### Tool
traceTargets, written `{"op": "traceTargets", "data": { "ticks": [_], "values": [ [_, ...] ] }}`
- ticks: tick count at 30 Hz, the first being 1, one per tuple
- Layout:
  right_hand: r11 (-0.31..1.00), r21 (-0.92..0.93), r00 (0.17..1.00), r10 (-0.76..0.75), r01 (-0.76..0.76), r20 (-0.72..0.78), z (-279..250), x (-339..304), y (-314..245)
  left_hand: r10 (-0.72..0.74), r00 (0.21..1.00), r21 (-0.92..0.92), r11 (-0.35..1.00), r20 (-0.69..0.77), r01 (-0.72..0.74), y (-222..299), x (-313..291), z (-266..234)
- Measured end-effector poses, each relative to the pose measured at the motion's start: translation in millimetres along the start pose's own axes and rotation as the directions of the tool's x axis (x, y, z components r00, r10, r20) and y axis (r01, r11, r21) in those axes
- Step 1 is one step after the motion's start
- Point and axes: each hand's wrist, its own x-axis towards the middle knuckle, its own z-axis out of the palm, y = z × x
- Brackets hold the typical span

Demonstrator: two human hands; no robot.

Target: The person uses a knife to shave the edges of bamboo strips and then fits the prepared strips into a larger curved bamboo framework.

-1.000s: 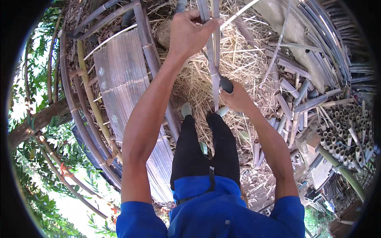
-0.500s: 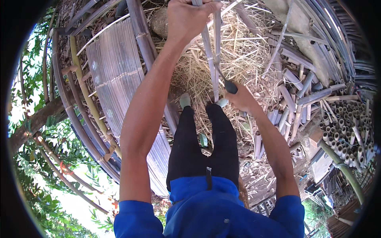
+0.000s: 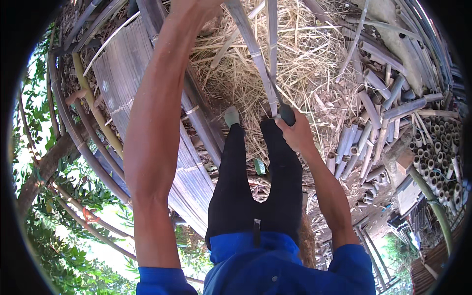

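Observation:
At the top edge, my left hand [image 3: 196, 5] is mostly cut off; its closed grip meets the upper end of a long split bamboo strip [image 3: 248, 34], its fingertips out of view. The strip slants down toward my right foot. A second bamboo strip [image 3: 272, 37] runs beside it, apart at the top and meeting it lower down. Wrapped round the dark handle of a knife [image 3: 287, 115], my right hand [image 3: 299, 133] is near the strip's lower end. The thin blade points up and lies against the strips where they meet.
Straw-like shavings [image 3: 305, 59] cover the ground ahead of my feet. A slatted bamboo panel [image 3: 120, 73] lies at left beside a dark bamboo pole [image 3: 201, 120]. Cut bamboo pieces [image 3: 368, 110] and stacked tubes [image 3: 437, 157] are at right.
My left hand has moved up and left, mostly out of view. The strips have spread further apart at the top. My right hand and the knife have shifted slightly right and down.

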Motion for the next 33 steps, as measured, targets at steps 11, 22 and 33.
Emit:
{"op": "traceTargets", "data": {
  "ticks": [11,22,33],
  "values": [
    [0.989,-0.115,0.994,0.101,-0.095,0.047,88.4,97.8,162.2,0.024,0.997,-0.093,0.996,0.075,-0.017,-5.2,-13.9,1.8],
    [0.386,0.919,0.774,0.605,-0.08,-0.187,217.0,109.3,48.5,-0.128,0.975,-0.489,0.849,0.181,0.202,-38.7,21.6,-1.1],
    [0.895,-0.426,0.988,0.155,-0.136,0.011,61.1,75.3,138.6,-0.006,1.0,-0.105,0.995,-0.017,0.004,22.1,-14.6,56.1]
  ]
}}
